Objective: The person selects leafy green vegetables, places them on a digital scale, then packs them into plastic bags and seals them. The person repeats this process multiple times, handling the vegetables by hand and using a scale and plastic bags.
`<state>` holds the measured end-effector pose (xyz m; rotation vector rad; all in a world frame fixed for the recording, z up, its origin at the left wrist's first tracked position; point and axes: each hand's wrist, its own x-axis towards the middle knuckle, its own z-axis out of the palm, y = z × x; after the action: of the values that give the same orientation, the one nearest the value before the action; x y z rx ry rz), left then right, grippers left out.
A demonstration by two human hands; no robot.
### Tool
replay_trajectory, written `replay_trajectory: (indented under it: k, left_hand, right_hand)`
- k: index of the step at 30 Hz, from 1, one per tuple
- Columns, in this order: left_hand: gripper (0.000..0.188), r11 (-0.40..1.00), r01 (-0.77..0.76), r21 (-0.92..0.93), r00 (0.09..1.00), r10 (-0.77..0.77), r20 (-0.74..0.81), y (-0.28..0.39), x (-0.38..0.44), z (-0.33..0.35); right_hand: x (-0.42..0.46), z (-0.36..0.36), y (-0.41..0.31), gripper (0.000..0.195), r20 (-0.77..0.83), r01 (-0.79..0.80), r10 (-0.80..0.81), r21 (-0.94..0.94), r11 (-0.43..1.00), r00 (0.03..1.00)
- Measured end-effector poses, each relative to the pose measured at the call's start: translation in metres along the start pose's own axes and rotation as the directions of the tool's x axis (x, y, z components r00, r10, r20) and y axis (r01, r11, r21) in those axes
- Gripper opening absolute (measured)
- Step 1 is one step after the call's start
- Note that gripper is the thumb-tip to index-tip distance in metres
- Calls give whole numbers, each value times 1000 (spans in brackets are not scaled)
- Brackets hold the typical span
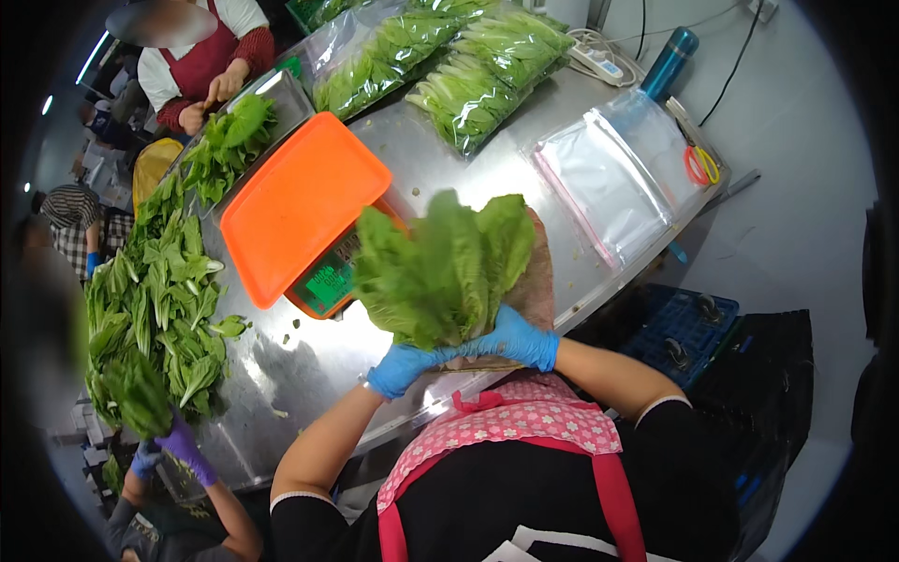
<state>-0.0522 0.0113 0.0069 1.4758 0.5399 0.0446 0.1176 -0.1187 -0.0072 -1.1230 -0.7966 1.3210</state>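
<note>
Both my hands wear blue gloves and grip the base of a bunch of leafy greens [449,274], whose leaves fan out away from me. My left hand [404,367] closes on the stems from the left, and my right hand [520,341] closes on them from the right. Under and beside the bunch lies a brown cloth [541,281] at the table's near edge. Just left of the leaves stands an orange digital scale [323,288] with a lit green display, partly covered by the leaves. Its flat orange tray [309,204] bears nothing.
Clear bags of greens [491,77] lie at the back of the metal table [260,435]. Plastic bags [604,183], scissors [700,165] and a blue flask [671,63] are at right. Loose greens [161,302] spread leftward, where a co-worker's gloved hands [175,449] hold a bunch. Another person [204,70] stands opposite.
</note>
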Motion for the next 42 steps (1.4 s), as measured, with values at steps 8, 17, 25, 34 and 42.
replay_trajectory:
  k: [8,17,25,34,42]
  left_hand:
    - [46,966,-238,105,933,257,-251,16,29,118]
    - [82,760,430,-488,862,-505,-27,-7,92,156]
    - [45,853,386,-350,907,-421,-26,-20,86,160]
    - [41,282,-113,953,978,201,56,-27,-3,128]
    - [12,120,-165,979,906,411,102,-57,10,128]
  right_hand:
    - [52,-80,-164,95,578,122,249,-525,842,777]
    - [118,-130,-77,79,545,169,620,-811,560,564]
    - [98,-122,-70,83,539,103,475,-728,677,695]
    - [91,-126,-64,74,424,46,427,-750,660,798]
    - [75,-105,-82,80,318,100,382,-865,492,868]
